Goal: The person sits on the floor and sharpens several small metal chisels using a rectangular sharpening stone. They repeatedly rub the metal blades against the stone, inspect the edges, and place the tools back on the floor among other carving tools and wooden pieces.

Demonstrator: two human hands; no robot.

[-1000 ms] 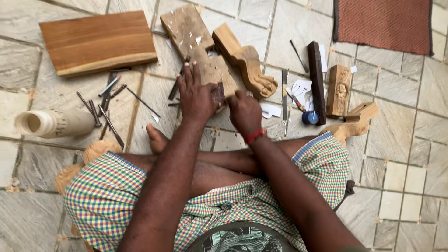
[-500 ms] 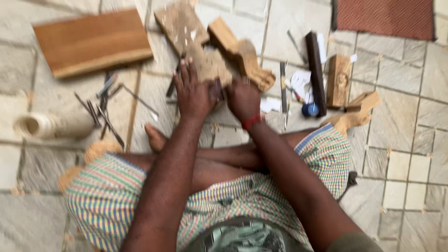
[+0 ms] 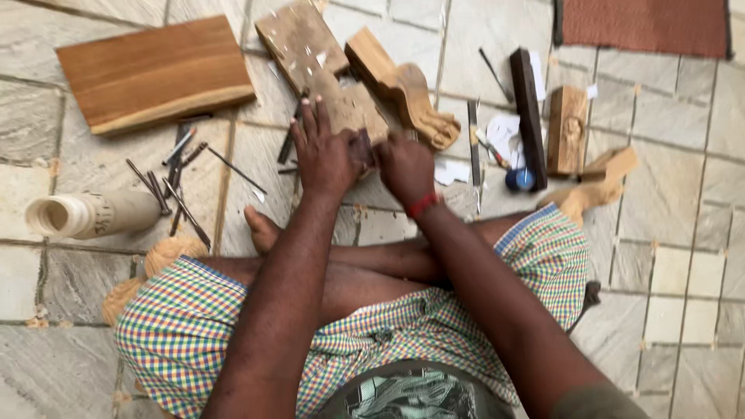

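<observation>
I sit cross-legged on a stone floor in a checked cloth. My left hand (image 3: pixel 324 155) lies on a rough, worn wooden block (image 3: pixel 310 46), fingers spread, thumb against a small dark piece (image 3: pixel 363 147). My right hand (image 3: pixel 405 167), with a red band at the wrist, is closed on the same dark piece from the right. A carved pale wooden leg (image 3: pixel 403 89) lies just beyond my right hand, touching the block.
A brown plank (image 3: pixel 155 70) lies at the far left. Several thin metal tools (image 3: pixel 174 182) are scattered beside a rolled paper tube (image 3: pixel 93 213). A dark bar (image 3: pixel 528 116), a small carved block (image 3: pixel 568 128), a blue cap (image 3: pixel 524 180) and a red mat (image 3: pixel 644 23) are on the right.
Both hands stay together on the dark piece at the block's near end, with only slight shifts. The view has drifted a little.
</observation>
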